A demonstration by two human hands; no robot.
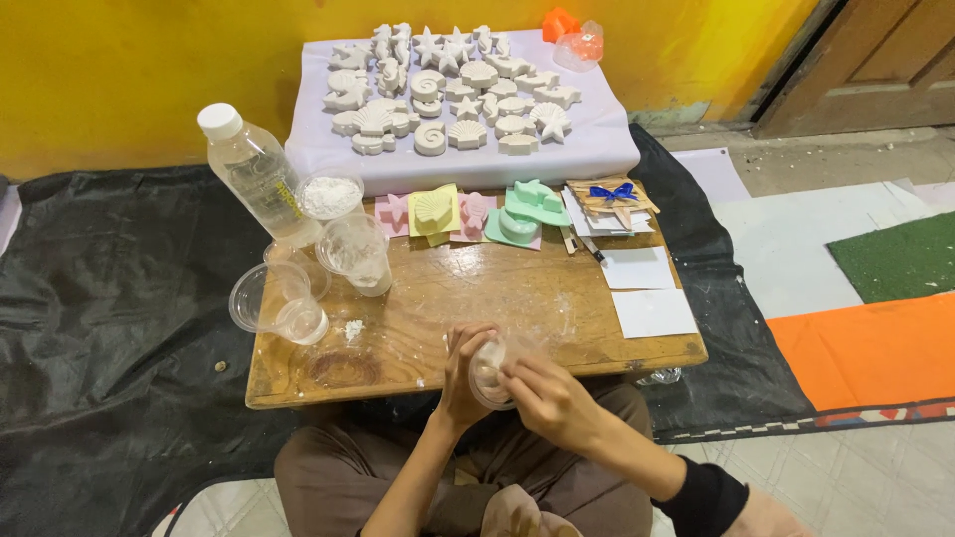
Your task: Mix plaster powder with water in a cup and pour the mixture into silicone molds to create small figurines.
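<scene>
Both hands meet at the near edge of a low wooden table (468, 298). My left hand (464, 376) grips the side of a small clear plastic cup (492, 370) tipped toward me, with pale residue inside. My right hand (550, 400) wraps the cup from the other side, its fingers over the rim. I cannot tell whether anything is in the fingers besides the cup.
A water bottle (257, 176), a cup of white powder (330, 197) and empty plastic cups (279, 298) stand at the table's left. Coloured silicone moulds (477, 214) and paper sheets (642, 288) lie further back and to the right. Several white plaster shapes (453, 89) cover a white sheet beyond.
</scene>
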